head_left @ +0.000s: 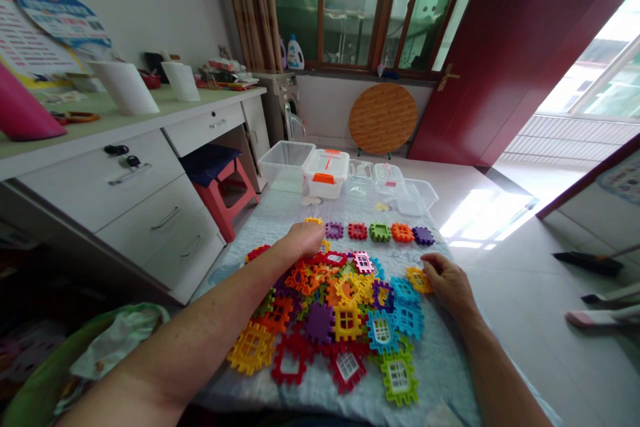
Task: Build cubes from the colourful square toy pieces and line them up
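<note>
My left hand [306, 238] reaches over the far left of a pile of colourful notched plastic building tiles. Its fingers are mostly hidden; a yellow tile [314, 221] shows just beyond it, and another bit of yellow [325, 247] shows beside it. At the pile's right side, my right hand [450, 282] is closed at the edge of a yellow-orange tile [419, 280]. Beyond the pile runs a row with a purple tile [334, 231], a red tile [357, 231], a green tile [380, 232], an orange tile [402, 233] and a dark purple tile [423, 235].
Clear plastic boxes, including a large open bin [287, 160] and a box with orange latches [327, 173], line the far end of the cloth-covered table [450, 360]. A red stool [220, 190] and a desk [120, 180] stand left. A door [480, 60] is at right.
</note>
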